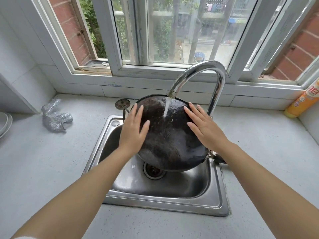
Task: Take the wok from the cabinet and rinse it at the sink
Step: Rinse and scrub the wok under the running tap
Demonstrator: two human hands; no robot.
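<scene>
Clearly, the wok (pixel 170 138) is already at the sink (pixel 172 202): it is turned bottom-up and tilted over the basin, its dark rounded underside facing the camera, with water from the tap (pixel 200 75) running onto its upper part. Its far rim is propped toward the back edge of the sink, and its near rim hangs above the drain (pixel 153 170).

Both hands are laid flat on the wet dome with the fingers straight and spread; nothing is gripped. The left hand (pixel 133 130) is pressed on the left flank, the right hand (pixel 205 130) on the right flank, and the stream falls between them, so the two are kept well apart.

A stiff, fairly heavy metal pan is to be expected, and its curved surface is judged slippery while wet. A firmer hold would probably be found at the rim, or at the handle fitting (pixel 209 155) seen at the lower right edge, rather than on the smooth dome. A silver scouring cloth (pixel 55 116) lies on the worktop (pixel 51 169), left of the sink.
</scene>
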